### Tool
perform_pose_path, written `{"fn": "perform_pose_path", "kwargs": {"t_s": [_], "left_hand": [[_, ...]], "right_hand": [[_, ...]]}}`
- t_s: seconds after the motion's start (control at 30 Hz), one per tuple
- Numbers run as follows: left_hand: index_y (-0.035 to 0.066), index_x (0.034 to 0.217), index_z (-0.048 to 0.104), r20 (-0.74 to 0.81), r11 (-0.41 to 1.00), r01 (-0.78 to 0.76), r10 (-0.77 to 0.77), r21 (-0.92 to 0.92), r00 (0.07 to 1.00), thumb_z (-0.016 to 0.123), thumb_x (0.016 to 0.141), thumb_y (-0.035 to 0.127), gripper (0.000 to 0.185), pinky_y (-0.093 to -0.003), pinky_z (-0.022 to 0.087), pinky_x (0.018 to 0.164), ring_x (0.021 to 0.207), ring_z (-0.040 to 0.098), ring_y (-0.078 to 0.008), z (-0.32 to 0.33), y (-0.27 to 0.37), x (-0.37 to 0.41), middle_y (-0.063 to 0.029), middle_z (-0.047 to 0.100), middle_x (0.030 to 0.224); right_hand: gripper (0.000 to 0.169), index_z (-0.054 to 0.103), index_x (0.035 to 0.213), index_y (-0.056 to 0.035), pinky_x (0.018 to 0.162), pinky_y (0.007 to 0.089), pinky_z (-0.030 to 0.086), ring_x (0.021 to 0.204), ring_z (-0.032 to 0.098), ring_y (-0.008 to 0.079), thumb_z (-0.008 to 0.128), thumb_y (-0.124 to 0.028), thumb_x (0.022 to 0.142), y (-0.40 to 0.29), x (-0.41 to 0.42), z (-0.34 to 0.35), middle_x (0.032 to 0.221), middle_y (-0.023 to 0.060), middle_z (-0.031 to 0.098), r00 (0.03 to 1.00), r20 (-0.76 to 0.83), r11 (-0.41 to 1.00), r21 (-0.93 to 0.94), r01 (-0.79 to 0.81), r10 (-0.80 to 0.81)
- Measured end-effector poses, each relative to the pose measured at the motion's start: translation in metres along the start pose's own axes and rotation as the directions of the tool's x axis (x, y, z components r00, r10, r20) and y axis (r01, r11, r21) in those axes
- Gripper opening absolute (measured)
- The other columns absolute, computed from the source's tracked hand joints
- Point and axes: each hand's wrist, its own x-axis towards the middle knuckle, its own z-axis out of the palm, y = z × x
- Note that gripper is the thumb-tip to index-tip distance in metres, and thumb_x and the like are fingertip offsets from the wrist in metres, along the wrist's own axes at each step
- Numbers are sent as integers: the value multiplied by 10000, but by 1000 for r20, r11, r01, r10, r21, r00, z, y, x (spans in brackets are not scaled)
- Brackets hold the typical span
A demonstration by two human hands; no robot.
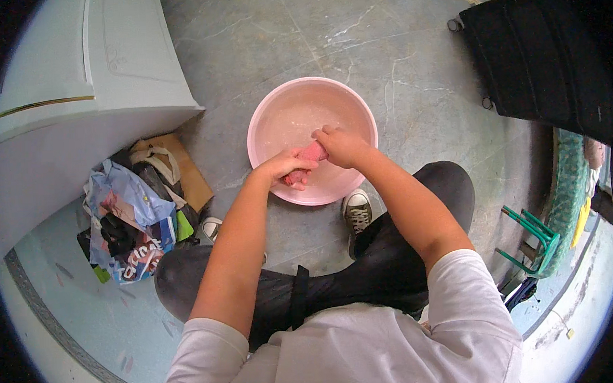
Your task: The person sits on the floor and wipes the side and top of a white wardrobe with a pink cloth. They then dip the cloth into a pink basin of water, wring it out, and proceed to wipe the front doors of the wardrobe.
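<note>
A pink plastic basin [309, 82] stands on the floor between my feet, with what looks like water in it. Over its near half, a bunched pink cloth [313, 152] is gripped between both hands. My left hand [287, 166] has its fingers wrapped around the cloth's lower left end, where a darker red patch shows. At the upper right end, my right hand [341, 145] closes on the same cloth with the knuckles turned up. Part of the cloth is hidden inside the two hands.
Plastic bags [133, 214] with mixed items and a flattened cardboard piece [190, 171] lie at the left beside a white cabinet [136, 60]. My shoe [357, 210] is close to the basin's rim. At the right are a black wheeled suitcase [537, 63] and a green stool [539, 238].
</note>
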Motion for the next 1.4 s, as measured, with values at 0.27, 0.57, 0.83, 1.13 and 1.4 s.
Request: {"fn": "perform_pose_path", "kwargs": {"t_s": [0.27, 0.57, 0.83, 1.13, 1.4], "left_hand": [[146, 1173, 623, 308, 865, 219, -79, -452, 948, 758, 997, 330, 288, -193, 198, 379, 467, 352, -21, -28, 2, -1, 37, 568, 757], [81, 1084, 652, -3, 313, -229, 598, 922, 802, 833, 836, 229, 341, -490, 553, 591, 717, 743, -331, -8, -9, 27, -170, 742, 869], [151, 1145, 633, 76, -27, -75, 604, 997, 793, 713, 906, 178, 254, -557, 570, 704, 849, 752, -413, 4, 31, -14, -180, 749, 874], [164, 1160, 619, 147, -93, -114, 659, 989, 738, 684, 913, 157, 256, -544, 565, 627, 790, 752, -395, 7, 19, -28, -148, 739, 833], [88, 1263, 593, -110, 163, 20, 562, 986, 819, 709, 924, 181, 370, -540, 603, 762, 942, 764, -404, 87, 79, -158, -181, 768, 1001]], "right_hand": [[667, 558, 1505, -154, 981, 455, 594, 1339, 588, 376, 714, -28, 869, -2, 5, 0, 1449, 175, 595, 834, -464, 951, -218, 220, -299], [248, 817, 975, -61, 852, 481, 619, 950, 773, 380, 679, -202, 824, -18, 0, -14, 985, 202, 792, 992, 60, 970, -222, -96, 112], [296, 818, 978, -44, 861, 530, 596, 955, 755, 447, 621, -203, 825, -25, 0, 1, 1013, 281, 769, 979, 65, 973, 115, -198, 191], [324, 766, 1010, -20, 837, 544, 586, 933, 753, 441, 695, -231, 775, -29, -3, 11, 974, 278, 762, 980, 116, 980, 92, -175, 164], [368, 627, 1199, -75, 1032, 542, 509, 1266, 599, 368, 746, -186, 869, -115, -124, -82, 1275, 143, 670, 927, -374, 997, 78, 26, 5]]}}
